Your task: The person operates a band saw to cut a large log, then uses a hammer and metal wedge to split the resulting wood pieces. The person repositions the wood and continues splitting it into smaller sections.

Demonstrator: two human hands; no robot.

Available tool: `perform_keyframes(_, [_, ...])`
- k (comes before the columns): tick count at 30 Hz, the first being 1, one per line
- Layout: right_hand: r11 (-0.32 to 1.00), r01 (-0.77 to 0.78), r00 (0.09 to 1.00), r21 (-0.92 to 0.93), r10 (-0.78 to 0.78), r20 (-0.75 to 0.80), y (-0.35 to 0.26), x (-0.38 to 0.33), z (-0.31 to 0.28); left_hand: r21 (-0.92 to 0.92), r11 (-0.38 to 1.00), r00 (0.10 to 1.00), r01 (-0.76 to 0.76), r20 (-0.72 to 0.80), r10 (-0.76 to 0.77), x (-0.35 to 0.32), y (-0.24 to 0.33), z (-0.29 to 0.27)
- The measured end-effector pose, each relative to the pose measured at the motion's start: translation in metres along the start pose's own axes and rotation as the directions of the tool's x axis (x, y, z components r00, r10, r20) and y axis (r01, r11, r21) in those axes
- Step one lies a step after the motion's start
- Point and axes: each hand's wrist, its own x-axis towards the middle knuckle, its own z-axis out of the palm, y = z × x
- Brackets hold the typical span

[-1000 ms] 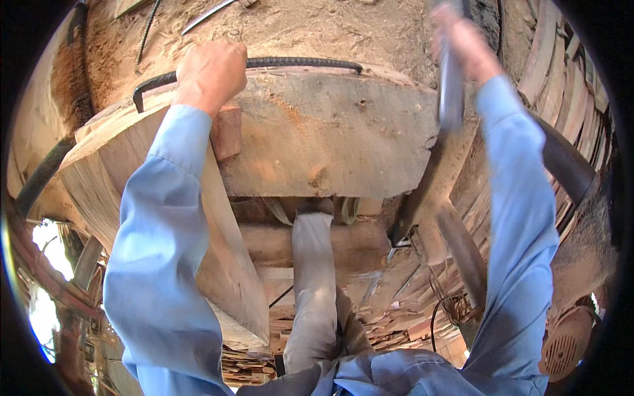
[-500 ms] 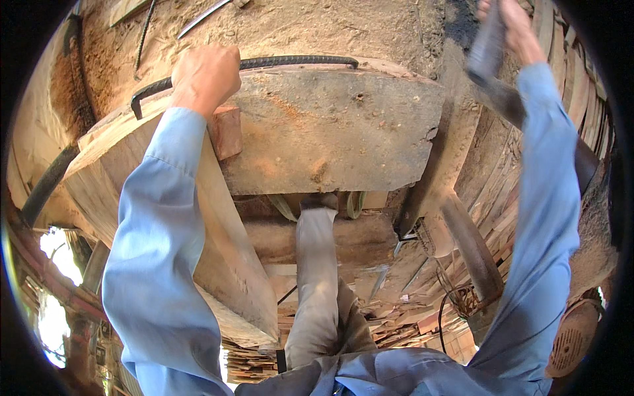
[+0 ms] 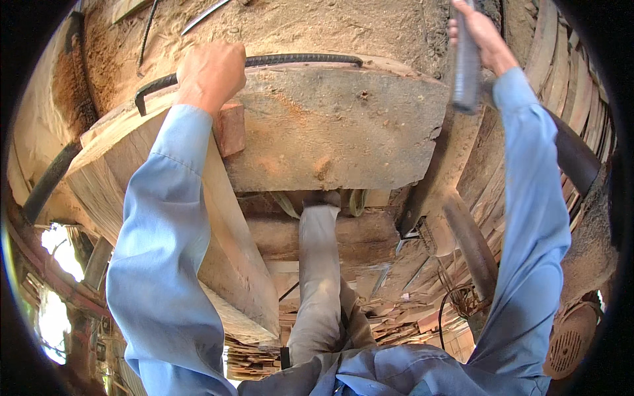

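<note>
My left hand is closed around a dark ribbed steel bar, whose left end bends downward. The bar lies along the top of a thick, dusty timber and reaches onto the paler squared beam at its left. A small reddish wood block sits by the joint between them, just below my left wrist. At the upper right, my right hand holds a grey metal rod, slightly blurred and apart from the timber. Its upper end is cut off by the picture's rim.
Sawdust-covered ground stretches behind the timber, with a thin metal blade on it. A brown metal rail runs at the timber's right end. Stacked wood strips line the right side. My leg stands below the timber.
My right hand has swung left and slightly inward with the grey metal rod, which now hangs more upright. My left hand keeps its grip on the ribbed steel bar.
</note>
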Motion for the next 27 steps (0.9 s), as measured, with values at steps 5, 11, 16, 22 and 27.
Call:
perform_keyframes(5, [0.937,-0.343,0.827,-0.062,0.333,0.453,0.081,-0.049,0.063,0.022,1.000,0.998,-0.011,-0.064,0.012,0.004,-0.004,0.010])
perform_keyframes(11, [0.997,-0.067,0.955,0.027,0.056,0.290,0.026,-0.070,0.083,-0.086,0.992,0.996,-0.089,0.019,0.091,0.020,0.036,0.020])
perform_keyframes(16, [0.931,0.365,0.893,0.025,-0.357,0.273,-0.079,-0.052,0.112,-0.148,0.985,0.980,-0.094,-0.188,0.065,0.047,0.081,0.034])
perform_keyframes(22, [0.631,0.719,0.608,-0.291,-0.370,0.702,-0.142,-0.073,0.193,-0.138,0.985,0.993,-0.108,-0.062,0.100,0.037,0.084,0.036])
perform_keyframes(27, [0.769,0.618,0.637,-0.165,-0.367,0.678,-0.137,-0.091,0.183,-0.157,0.981,0.993,-0.112,-0.056,0.105,0.036,0.085,0.036])
